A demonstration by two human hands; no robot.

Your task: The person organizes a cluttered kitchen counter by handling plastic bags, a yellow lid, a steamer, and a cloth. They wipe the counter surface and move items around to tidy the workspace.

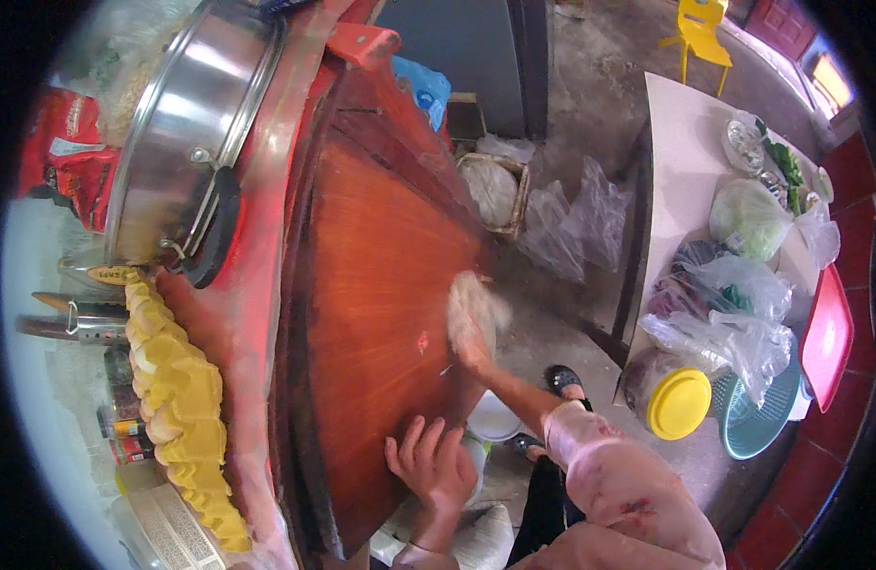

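Under my right hand (468,345) is a pale, crumpled cloth (493,308), pressed at the edge of a reddish-brown wooden worktop (381,285). Motion blurs both, and the fingers are hard to make out. My left hand (432,459) rests on or just over the worktop's near end, its fingers spread and nothing in them. A small red-and-white scrap (423,343) lies on the wood between the two hands.
Left of the worktop, a red ledge holds a steel pot (188,107) and a yellow egg tray (188,420) with eggs. At right, a pale table (683,135) carries bagged vegetables (751,217), a yellow-lidded jar (678,404) and a teal colander (758,420). Plastic bags (580,221) lie on the floor.
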